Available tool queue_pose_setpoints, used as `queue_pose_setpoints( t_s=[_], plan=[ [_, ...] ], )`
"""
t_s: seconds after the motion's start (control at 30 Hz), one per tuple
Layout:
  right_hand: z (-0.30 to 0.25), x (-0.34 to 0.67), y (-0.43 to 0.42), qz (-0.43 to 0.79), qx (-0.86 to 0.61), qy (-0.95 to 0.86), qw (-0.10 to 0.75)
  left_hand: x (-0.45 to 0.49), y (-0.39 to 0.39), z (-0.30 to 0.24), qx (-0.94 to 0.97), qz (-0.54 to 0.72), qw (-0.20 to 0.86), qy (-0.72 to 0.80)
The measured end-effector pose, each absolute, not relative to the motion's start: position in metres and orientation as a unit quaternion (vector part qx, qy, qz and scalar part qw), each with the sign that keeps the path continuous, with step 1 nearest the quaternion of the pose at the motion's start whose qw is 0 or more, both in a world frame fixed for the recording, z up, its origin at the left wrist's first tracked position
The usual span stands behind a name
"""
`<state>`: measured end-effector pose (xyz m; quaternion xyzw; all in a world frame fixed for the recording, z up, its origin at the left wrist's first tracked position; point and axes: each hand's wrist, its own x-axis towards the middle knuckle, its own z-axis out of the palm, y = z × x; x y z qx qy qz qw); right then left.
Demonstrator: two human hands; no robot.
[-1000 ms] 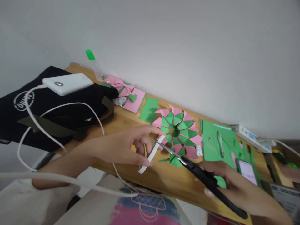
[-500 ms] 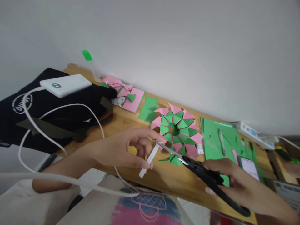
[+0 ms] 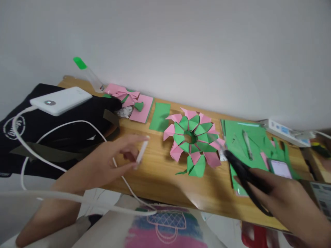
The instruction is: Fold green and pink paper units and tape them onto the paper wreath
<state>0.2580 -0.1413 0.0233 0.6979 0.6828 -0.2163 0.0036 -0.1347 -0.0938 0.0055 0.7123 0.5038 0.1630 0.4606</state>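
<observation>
My left hand (image 3: 121, 155) pinches a narrow white strip (image 3: 142, 152) between thumb and index finger, left of the folded-paper ring. My right hand (image 3: 279, 196) grips black-handled scissors (image 3: 245, 175), smeared by motion; their blades are too blurred to make out whether they are apart. On the table between both hands sits the ring of pink and green folded paper (image 3: 207, 130), open in its middle. A loose green folded piece (image 3: 196, 166) lies against its front edge.
A black bag (image 3: 85, 137) with a white power bank (image 3: 60, 100) and cable lies at the left. Pink and green papers (image 3: 142, 109) and a green-capped bottle (image 3: 89, 75) stand by the wall. Green sheets (image 3: 235, 137), a pen (image 3: 247, 144), a phone (image 3: 280, 168) and a power strip (image 3: 287, 132) are at right.
My left hand has drawn away to the left with the white strip. My right hand has moved to the right with the scissors, whose blades no longer point at the strip.
</observation>
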Motion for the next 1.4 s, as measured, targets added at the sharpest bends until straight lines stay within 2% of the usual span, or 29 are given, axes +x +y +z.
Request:
queue_pose_setpoints(
  t_s=[0.1,0.2,0.3,0.43,0.53,0.67,0.73,0.8,0.87,1.0,1.07,1.2,1.4],
  plan=[
    [0.005,0.277,-0.151,-0.058,0.824,0.563,0.041,-0.133,-0.081,-0.012,0.751,0.023,0.267,0.603],
    [-0.015,0.284,-0.155,-0.018,0.872,0.479,0.100,-0.125,-0.072,-0.029,0.774,-0.070,0.194,0.599],
    [-0.032,0.282,-0.156,-0.058,0.895,0.423,0.129,-0.122,-0.067,-0.039,0.794,-0.061,0.192,0.573],
    [-0.046,0.281,-0.159,-0.083,0.884,0.434,0.157,-0.125,-0.067,-0.044,0.801,0.083,0.200,0.558],
    [-0.053,0.285,-0.163,-0.091,0.863,0.468,0.170,-0.125,-0.069,-0.042,0.783,0.168,0.265,0.537],
    [-0.051,0.286,-0.166,-0.084,0.846,0.496,0.177,-0.117,-0.078,-0.034,0.740,0.181,0.328,0.559],
    [-0.043,0.277,-0.166,-0.068,0.842,0.513,0.151,-0.110,-0.084,-0.029,0.714,0.194,0.364,0.566],
    [-0.033,0.260,-0.167,-0.050,0.841,0.531,0.085,-0.100,-0.089,-0.022,0.688,0.217,0.410,0.558],
    [-0.022,0.237,-0.167,-0.036,0.837,0.546,-0.023,-0.089,-0.093,-0.016,0.671,0.247,0.452,0.533],
    [-0.001,0.183,-0.167,-0.088,0.740,0.618,-0.249,-0.069,-0.098,-0.006,0.645,0.244,0.537,0.486],
    [0.005,0.160,-0.165,-0.171,0.659,0.665,-0.308,-0.062,-0.100,-0.004,0.634,0.243,0.567,0.466],
    [0.005,0.134,-0.157,-0.265,0.567,0.711,-0.321,-0.054,-0.106,-0.004,0.653,0.247,0.567,0.438],
    [-0.003,0.133,-0.153,-0.228,0.509,0.758,-0.338,-0.055,-0.112,-0.010,0.675,0.248,0.558,0.415]
  ],
)
